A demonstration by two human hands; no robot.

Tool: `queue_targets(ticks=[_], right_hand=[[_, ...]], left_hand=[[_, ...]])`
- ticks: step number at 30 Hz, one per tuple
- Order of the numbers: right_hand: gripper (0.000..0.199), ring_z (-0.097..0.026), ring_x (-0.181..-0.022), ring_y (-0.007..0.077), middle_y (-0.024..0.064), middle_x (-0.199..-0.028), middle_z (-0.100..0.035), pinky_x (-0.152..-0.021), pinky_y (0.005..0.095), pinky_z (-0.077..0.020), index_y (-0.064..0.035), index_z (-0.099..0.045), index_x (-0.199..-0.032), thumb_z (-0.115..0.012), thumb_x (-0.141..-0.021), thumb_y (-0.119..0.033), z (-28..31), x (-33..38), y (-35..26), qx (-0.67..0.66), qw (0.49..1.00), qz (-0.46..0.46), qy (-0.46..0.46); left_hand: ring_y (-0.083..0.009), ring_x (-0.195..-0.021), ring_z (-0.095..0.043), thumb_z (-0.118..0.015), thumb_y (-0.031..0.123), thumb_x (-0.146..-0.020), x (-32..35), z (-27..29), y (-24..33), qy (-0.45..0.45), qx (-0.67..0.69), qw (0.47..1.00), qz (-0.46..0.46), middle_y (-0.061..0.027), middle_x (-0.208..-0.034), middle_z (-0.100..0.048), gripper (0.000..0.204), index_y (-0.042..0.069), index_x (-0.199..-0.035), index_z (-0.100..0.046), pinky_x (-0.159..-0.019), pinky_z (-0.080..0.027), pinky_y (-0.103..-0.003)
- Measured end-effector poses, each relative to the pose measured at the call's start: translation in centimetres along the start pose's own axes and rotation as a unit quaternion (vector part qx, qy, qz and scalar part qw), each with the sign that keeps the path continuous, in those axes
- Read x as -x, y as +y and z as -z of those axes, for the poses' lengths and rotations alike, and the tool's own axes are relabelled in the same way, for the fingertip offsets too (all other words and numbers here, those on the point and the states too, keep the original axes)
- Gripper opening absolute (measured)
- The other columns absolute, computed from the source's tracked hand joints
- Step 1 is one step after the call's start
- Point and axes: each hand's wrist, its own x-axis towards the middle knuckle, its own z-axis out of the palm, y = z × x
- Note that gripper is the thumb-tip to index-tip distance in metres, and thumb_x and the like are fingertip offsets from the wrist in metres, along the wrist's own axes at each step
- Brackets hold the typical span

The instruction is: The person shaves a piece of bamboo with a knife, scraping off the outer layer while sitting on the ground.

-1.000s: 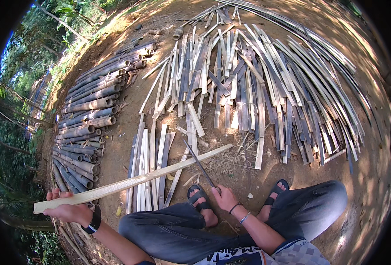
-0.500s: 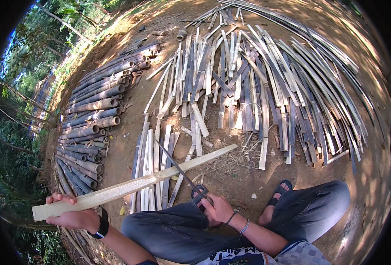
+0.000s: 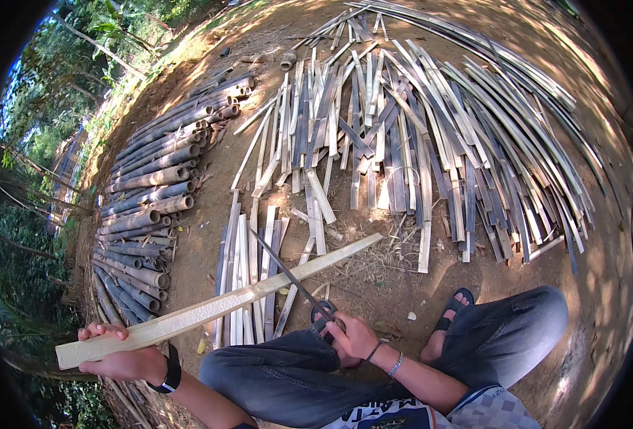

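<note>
My left hand (image 3: 125, 354) is closed round the near left end of a long pale split bamboo strip (image 3: 209, 309), whose inner face is turned up. The strip slants away to the right, its far end over the ground among shavings. My right hand (image 3: 350, 336) grips a long dark knife (image 3: 288, 272) by its handle, in front of my knees. The thin blade points up and to the left and crosses over the strip near its middle. Whether blade and strip touch, I cannot tell.
Whole bamboo poles (image 3: 152, 179) lie stacked at the left. Many split bamboo strips (image 3: 466, 150) spread over the ground ahead and to the right. A smaller bundle of strips (image 3: 241, 257) lies beneath the held one. My sandalled feet (image 3: 452, 311) rest nearby; trees stand far left.
The near end of the bamboo strip has dropped slightly and shifted a little right with my left hand. My right hand and the knife have hardly moved.
</note>
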Motion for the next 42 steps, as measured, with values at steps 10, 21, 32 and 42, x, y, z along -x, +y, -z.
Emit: queue_targets(ticks=[10, 21, 32, 42], right_hand=[[0.036, -0.064, -0.07, 0.0375, 0.0202, -0.068, -0.062, -0.061, 0.0419, -0.0475, 0.0013, -0.06, -0.09, -0.05, -0.093, -0.033, -0.1, -0.4, 1.2, -0.111, 0.993, -0.023, 0.023], [0.037, -0.061, -0.057, 0.0239, 0.0141, -0.06, -0.059, -0.055, 0.0378, -0.0451, 0.0015, -0.058, -0.082, -0.046, -0.094, -0.032, -0.2, -1.8, 6.7, -0.035, 0.992, -0.069, 0.098], [0.035, -0.064, -0.069, 0.0365, 0.0215, -0.069, -0.063, -0.06, 0.0413, -0.048, 0.001, -0.061, -0.095, -0.052, -0.092, -0.033, 0.4, -1.5, 5.4, -0.036, 0.995, -0.067, 0.063], [0.038, -0.064, -0.073, 0.0386, 0.0228, -0.074, -0.064, -0.064, 0.0428, -0.049, 0.0017, -0.06, -0.097, -0.053, -0.091, -0.035, 0.4, -0.4, 1.5, -0.008, 1.0, -0.002, 0.013]], left_hand=[[-0.0115, -0.047, -0.044, -0.009, 0.056, -0.097, -0.1, -0.1, 0.4, -0.017, 0.008, 1.0, -0.003, -0.006, -0.078, -0.049, 0.06, 0.008, -0.096, -0.045, -0.042, -0.039, -0.019], [-0.0125, -0.047, -0.043, -0.01, 0.055, -0.097, -0.2, -0.7, -0.2, 0.0, 0.015, 1.0, 0.007, -0.0064, -0.077, -0.05, 0.059, 0.008, -0.096, -0.046, -0.043, -0.039, -0.02], [-0.0122, -0.048, -0.045, -0.012, 0.056, -0.097, -0.6, 0.1, -0.5, -0.033, 0.043, 0.999, 0.006, -0.0071, -0.078, -0.051, 0.059, 0.007, -0.096, -0.047, -0.043, -0.04, -0.02], [-0.0126, -0.047, -0.045, -0.013, 0.056, -0.097, -0.9, 0.9, -0.7, -0.037, 0.043, 0.998, -0.004, -0.0075, -0.078, -0.052, 0.06, 0.007, -0.097, -0.047, -0.042, -0.041, -0.02]])
